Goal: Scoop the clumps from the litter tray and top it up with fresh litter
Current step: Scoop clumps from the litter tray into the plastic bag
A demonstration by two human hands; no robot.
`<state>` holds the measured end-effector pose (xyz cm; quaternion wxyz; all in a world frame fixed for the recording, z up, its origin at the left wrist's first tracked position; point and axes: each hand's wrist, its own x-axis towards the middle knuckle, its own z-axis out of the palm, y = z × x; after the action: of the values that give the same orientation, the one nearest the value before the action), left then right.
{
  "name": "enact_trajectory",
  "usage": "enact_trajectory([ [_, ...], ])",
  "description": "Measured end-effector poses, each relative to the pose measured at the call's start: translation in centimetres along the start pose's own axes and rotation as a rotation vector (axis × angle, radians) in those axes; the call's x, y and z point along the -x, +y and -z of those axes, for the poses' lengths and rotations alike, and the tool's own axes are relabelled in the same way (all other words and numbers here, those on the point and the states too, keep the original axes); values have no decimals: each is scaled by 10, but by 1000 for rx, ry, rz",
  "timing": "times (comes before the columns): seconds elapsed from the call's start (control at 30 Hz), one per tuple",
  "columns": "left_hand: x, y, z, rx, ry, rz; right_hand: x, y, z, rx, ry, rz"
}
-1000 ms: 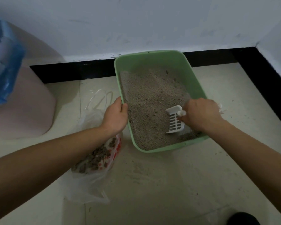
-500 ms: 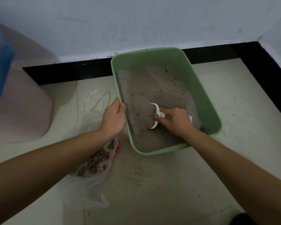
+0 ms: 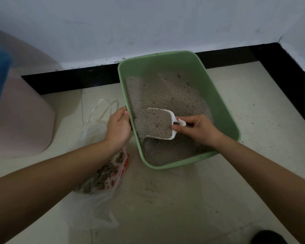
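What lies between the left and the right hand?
In the head view, the white scoop, full of litter, which the right hand holds over the tray.

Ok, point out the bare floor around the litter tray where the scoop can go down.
The floor right of the litter tray, out to the black skirting, is free; so is the patch in front of the tray, between the forearms. Left is crowded: the plastic bag of clumps lies beside the tray, by the left hand, pink object beyond.
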<state>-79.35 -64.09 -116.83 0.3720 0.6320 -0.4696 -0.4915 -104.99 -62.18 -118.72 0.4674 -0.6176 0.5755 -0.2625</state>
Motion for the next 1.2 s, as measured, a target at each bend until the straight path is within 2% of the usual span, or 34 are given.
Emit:
enact_trajectory([
  [0.1, 0, 0, 1, 23, -12, 9, 4, -4, 5, -71, 81, 6],
  [0.23, 2, 3, 0, 78, 0, 46, 9, -3, 18, -25, 268, 31],
  [0.3, 4, 6, 0, 64, 5, 64, 11, -4, 23, 1, 296, 25],
  [0.53, 12, 18, 0, 64, 8, 84, 25, -16, 5, 324, 9, 15],
  [0.63, 13, 20, -1, 93, 10, 106, 27, -13, 5, 247, 45, 4],
  [0.73, 15, 21, -1, 120, -1, 117, 32, -15, 6, 264, -6, 12],
  [1.2, 12, 17, 2, 84, -46, 149, 37, -15, 6, 272, 4, 0],
])
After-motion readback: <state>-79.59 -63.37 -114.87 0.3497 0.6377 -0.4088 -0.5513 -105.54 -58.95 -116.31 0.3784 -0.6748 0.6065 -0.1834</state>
